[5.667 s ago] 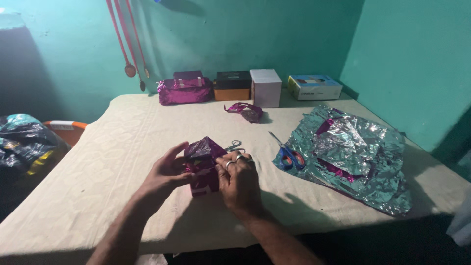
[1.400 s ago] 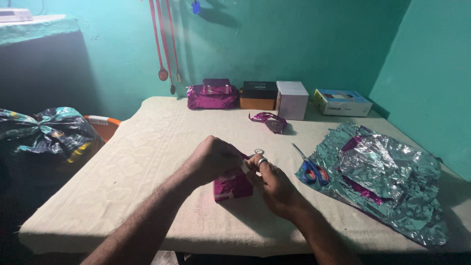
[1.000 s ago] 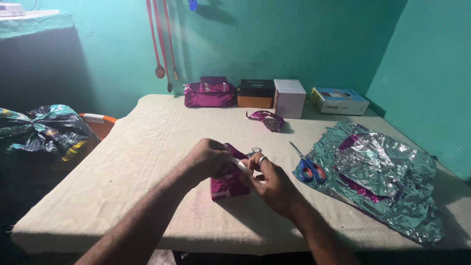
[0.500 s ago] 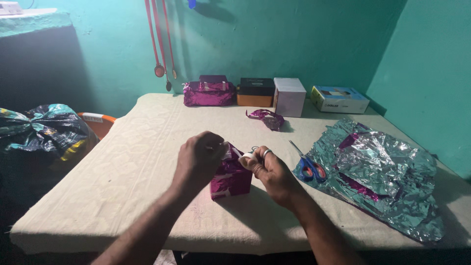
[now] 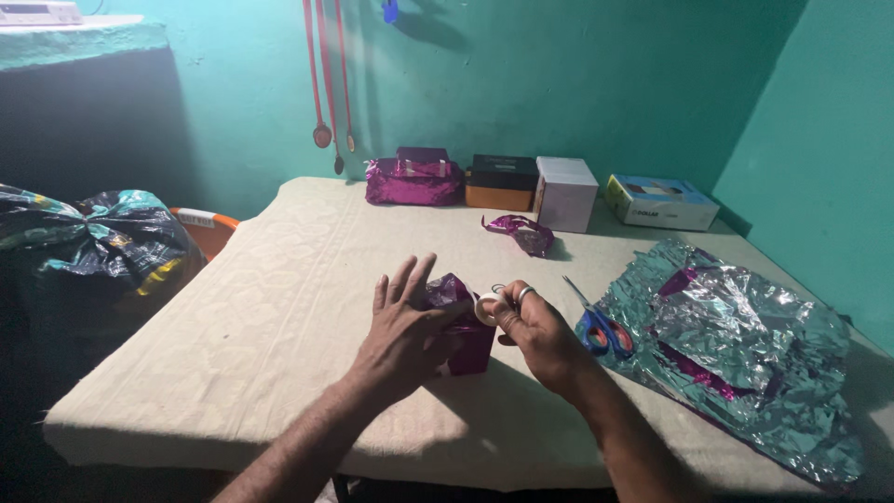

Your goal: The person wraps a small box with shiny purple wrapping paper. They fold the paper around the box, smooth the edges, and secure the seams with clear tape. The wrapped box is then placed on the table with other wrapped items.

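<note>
A small box wrapped in shiny purple foil paper [image 5: 463,321] stands on the cream cloth-covered table [image 5: 270,307] near the front edge. My left hand [image 5: 400,321] lies flat against the box's left side with fingers spread. My right hand [image 5: 538,328] is closed around a small roll of white tape [image 5: 485,306], held against the box's upper right corner. A ring shows on one finger of that hand.
Blue-handled scissors [image 5: 601,328] and a crumpled silver-and-purple foil sheet [image 5: 745,340] lie to the right. A purple foil scrap [image 5: 523,233], a wrapped purple parcel [image 5: 414,179], and three boxes line the back wall. A dark filled bag [image 5: 88,247] sits left of the table.
My left hand has opened and flattened on the box's left side. My right hand keeps the tape roll at the top right corner. The view shifted slightly.
</note>
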